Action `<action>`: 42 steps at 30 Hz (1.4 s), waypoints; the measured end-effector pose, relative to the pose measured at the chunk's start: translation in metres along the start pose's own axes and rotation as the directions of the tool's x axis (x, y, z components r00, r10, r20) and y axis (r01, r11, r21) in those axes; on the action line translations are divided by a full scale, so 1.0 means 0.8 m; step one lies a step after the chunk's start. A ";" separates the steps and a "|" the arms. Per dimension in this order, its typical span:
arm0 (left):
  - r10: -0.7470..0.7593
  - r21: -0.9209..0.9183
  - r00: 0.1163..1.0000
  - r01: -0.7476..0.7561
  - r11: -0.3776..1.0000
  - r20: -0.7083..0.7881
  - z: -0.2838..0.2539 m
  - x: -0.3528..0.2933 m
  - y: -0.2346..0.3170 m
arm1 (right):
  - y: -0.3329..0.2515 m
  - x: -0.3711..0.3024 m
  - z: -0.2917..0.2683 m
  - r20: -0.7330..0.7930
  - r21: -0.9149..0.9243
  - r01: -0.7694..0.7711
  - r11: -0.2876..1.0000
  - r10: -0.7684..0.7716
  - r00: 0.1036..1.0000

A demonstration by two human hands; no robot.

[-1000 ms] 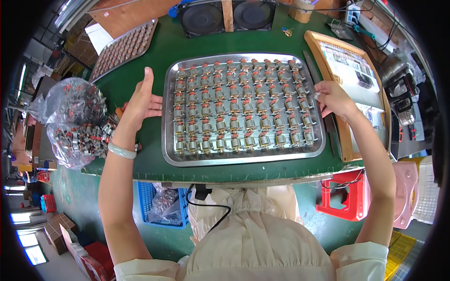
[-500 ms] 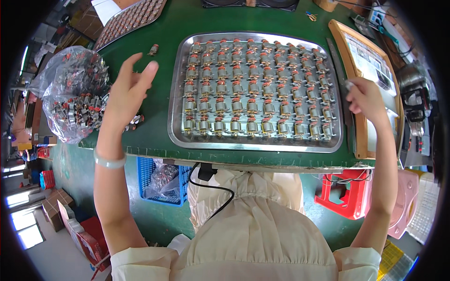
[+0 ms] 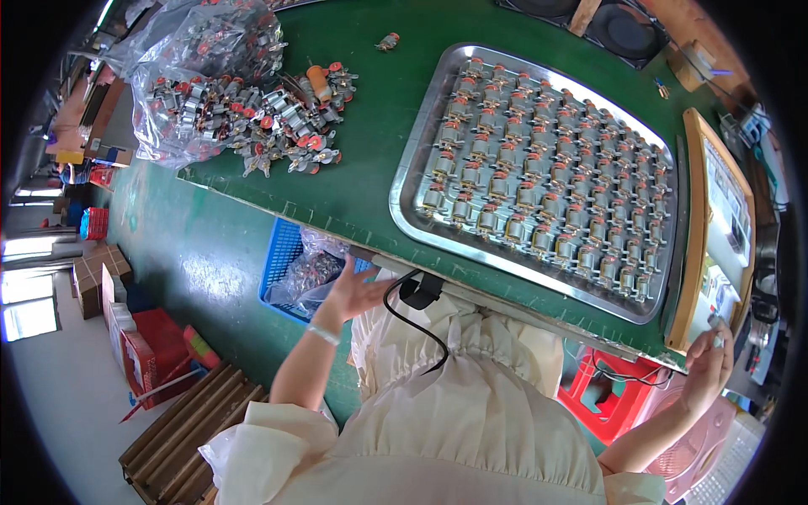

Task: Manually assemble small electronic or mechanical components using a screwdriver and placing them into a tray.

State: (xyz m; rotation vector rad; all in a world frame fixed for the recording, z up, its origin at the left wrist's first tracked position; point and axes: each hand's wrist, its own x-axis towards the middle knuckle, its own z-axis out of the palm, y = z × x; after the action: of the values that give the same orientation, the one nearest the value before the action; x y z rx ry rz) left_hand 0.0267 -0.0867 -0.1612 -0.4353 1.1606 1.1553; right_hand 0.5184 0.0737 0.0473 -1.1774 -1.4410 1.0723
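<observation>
My left hand (image 3: 358, 292) is at the table's front edge, fingers spread and nothing in them, beside a blue crate (image 3: 282, 257) holding bagged parts. My right hand (image 3: 709, 368) is closed in a pinch near the lower end of a wooden frame (image 3: 693, 244); a small pale, silvery piece (image 3: 716, 322) shows at its fingertips, too small to name. Between the hands lies a metal tray (image 3: 406, 189) with rows of small silver cylindrical parts (image 3: 551, 204) with orange-red ends, like little motors.
At the left, similar parts form a loose pile (image 3: 290, 126) beside a filled clear plastic bag (image 3: 160, 118); an orange spool-like piece (image 3: 319, 84) lies on the pile. One part (image 3: 388, 41) lies alone. Speakers (image 3: 624, 32) stand at the back. A red stool (image 3: 602, 400) is below the table.
The view has turned leftward. My left hand has come down from over the table to its front edge, and my right hand has moved nearer me along the wooden frame, still pinching.
</observation>
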 end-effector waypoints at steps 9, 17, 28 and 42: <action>0.575 -0.636 0.807 -0.514 0.575 -0.133 -0.160 0.110 0.127 | -0.034 -0.004 -0.003 0.041 0.009 0.103 0.995 -0.103 0.994; 0.454 -0.547 0.797 -0.603 0.580 -0.397 -0.317 -0.040 0.174 | -0.017 -0.002 -0.027 -0.067 -0.040 0.072 0.997 -0.074 0.995; 0.735 -0.296 0.351 -0.932 0.211 -0.580 -0.558 -0.333 0.280 | -0.036 0.007 -0.008 0.052 -0.052 0.096 0.994 -0.093 0.994; 0.975 0.773 -0.217 -0.628 -0.095 -0.057 -0.157 -0.516 0.364 | -0.099 0.062 0.032 0.235 -0.266 0.126 0.956 -0.062 0.970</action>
State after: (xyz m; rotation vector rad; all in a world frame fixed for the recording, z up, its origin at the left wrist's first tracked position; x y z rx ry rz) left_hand -0.2680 -0.2648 0.2289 0.7853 2.6593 1.8929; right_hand 0.4771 0.1090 0.1278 -1.1960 -1.8563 0.9808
